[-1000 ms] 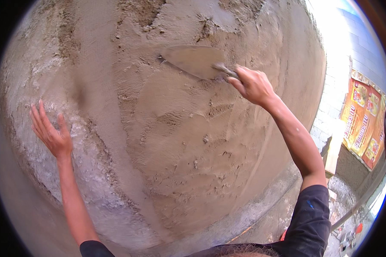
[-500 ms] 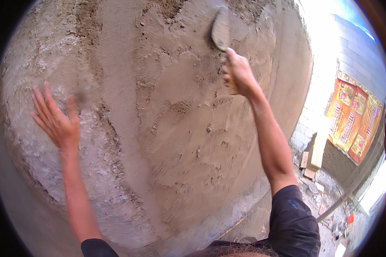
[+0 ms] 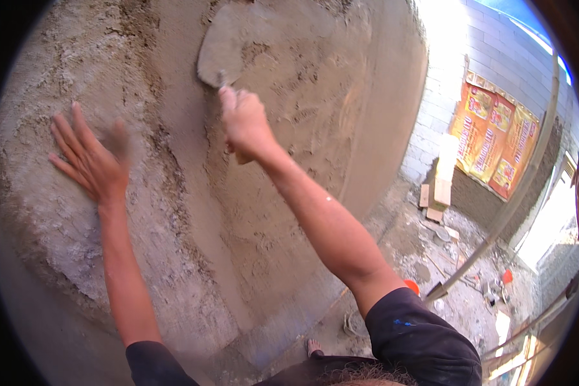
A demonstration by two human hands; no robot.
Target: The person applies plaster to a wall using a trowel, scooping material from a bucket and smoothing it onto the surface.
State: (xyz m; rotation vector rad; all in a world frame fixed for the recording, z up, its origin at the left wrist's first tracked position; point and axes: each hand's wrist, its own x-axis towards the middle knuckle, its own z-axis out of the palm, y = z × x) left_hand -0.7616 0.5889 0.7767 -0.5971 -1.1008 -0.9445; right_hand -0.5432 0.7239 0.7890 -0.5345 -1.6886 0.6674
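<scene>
In front of me rises a wall coated in wet grey-brown plaster, with rougher, whitish patches of wall at the left. My right hand is closed round the handle of a trowel. The trowel's blade lies against the upper wall, beside a smoother vertical plaster band; its tip points up. To the left, my left hand rests on the rough wall with its fingers spread and nothing in it. The thumb is blurred.
On the right stand a block wall with an orange and yellow banner, and pale wooden pieces. A long pole slants across that side. Rubble litters the floor. A bucket sits below my right arm.
My right hand has carried the trowel leftward across the upper wall, and its blade shows broader. My left hand stays at nearly the same spot. The view has shifted, showing more floor.
</scene>
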